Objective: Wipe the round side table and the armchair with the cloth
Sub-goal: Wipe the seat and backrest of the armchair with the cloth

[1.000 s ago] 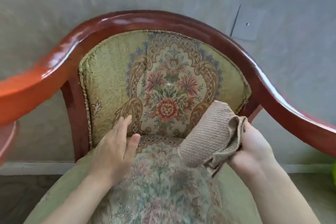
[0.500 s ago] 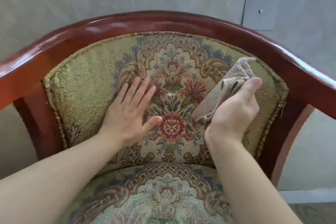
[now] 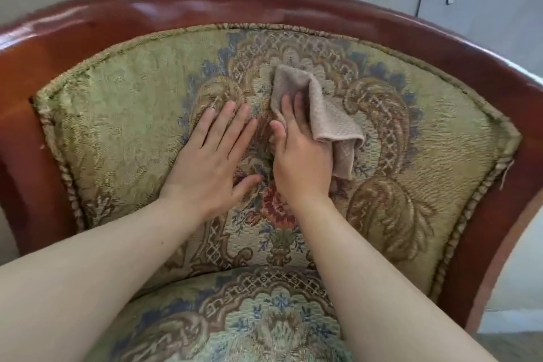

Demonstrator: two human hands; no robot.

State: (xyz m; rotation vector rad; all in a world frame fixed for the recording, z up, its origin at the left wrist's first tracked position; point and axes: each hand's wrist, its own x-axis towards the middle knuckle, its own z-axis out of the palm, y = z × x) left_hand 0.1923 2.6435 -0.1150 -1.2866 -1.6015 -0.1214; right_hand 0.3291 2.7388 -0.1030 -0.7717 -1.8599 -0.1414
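Cloth (image 3: 326, 117) pressed to armchair (image 3: 123, 114) backrest centre by right hand (image 3: 299, 156), fingers gripping its folds. Left hand (image 3: 211, 156) laid flat, empty, just beside. Round side table not in view. Even overlapping strokes advised, backrest braced, piping edges and glossy wooden frame (image 3: 205, 9) included.

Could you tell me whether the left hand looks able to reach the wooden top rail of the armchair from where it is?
Probably yes: the left hand lies flat on the backrest, nothing between it and the wooden top rail.
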